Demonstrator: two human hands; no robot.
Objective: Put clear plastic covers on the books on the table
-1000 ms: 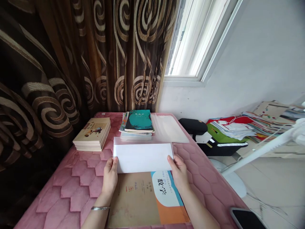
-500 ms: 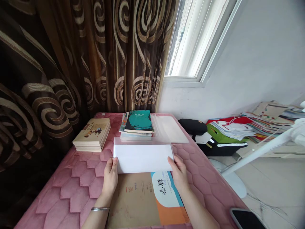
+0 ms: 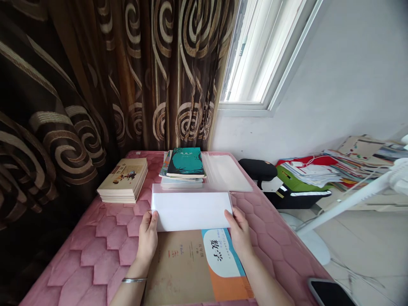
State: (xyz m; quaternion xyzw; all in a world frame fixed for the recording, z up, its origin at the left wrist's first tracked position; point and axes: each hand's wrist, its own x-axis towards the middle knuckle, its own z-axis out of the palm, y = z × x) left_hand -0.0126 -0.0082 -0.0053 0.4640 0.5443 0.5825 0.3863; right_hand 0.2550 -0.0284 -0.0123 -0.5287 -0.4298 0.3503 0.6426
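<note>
My left hand and my right hand grip the two short ends of a white sheet in a clear plastic book cover. Thumbs rest on top, and the fingers curl beneath. A transparent strip shows along the far edge. Under and nearer than it lies a maths textbook, brown on the left, blue and orange on the right, spread on the pink quilted surface. The sheet hides the book's far edge. A bracelet circles my left wrist.
Beige books are stacked at left; a pile topped by a teal book stands at the back. Beside that lie clear plastic covers. A phone sits front right. A white stand and paper piles are farther right.
Hardly anything differs: both hands keep the plastic cover in nearly the same place, with its white sheet tilted very slightly. The books have not moved.
</note>
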